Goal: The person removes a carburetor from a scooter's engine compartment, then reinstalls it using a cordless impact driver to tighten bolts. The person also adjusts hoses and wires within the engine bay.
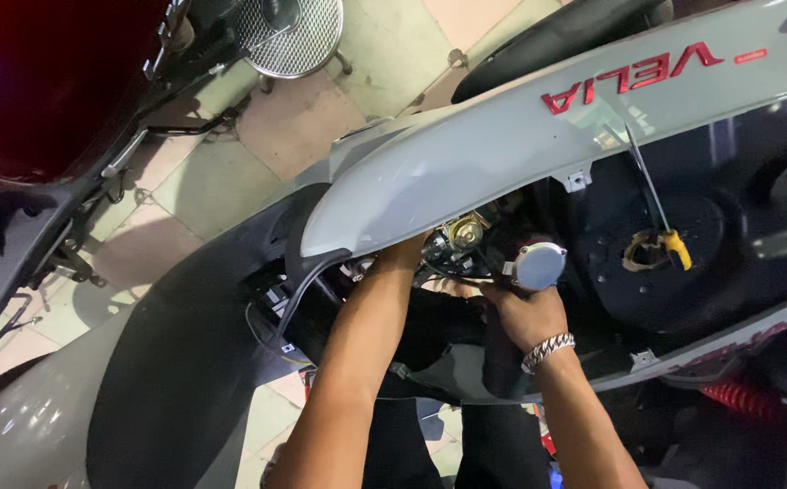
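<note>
Hands deep in a grey scooter body [502, 136]: my left hand [404, 254] reaches under the panel, fingers hidden, grip unclear; my right hand [524, 312] clasps a round grey-capped part [539, 264], steadying it beside the brass fitting [466, 232].

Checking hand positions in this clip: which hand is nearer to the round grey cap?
Right. The right hand sits just below the round grey cap, fingers reaching up to it. The left hand is farther left, tucked under the grey body panel beside a brass-coloured part.
</note>
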